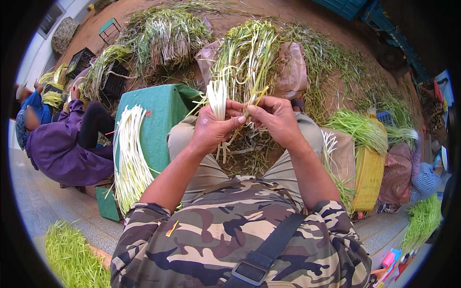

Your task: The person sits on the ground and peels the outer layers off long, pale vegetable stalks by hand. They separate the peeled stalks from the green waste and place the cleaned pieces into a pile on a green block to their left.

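My left hand (215,129) grips a small bundle of clean white stalks (216,97), like blanched garlic chives, which stand up out of the fist. With thumb and fingertips pinched together, my right hand (275,117) holds a yellowish stalk (260,96) close beside the left thumb. Just beyond both hands lies a thick heap of untrimmed stalks (248,54) with green and yellow leaves. To my left, a long pile of cleaned white stalks (130,158) rests on a green cloth-covered stand (155,108).
Leaf litter (252,147) covers the ground between my knees. At left sits a person in purple (68,144), near black crates (114,81). On the right are a yellow block (369,180) topped with green stalks (360,129) and another person's striped garment (425,180).
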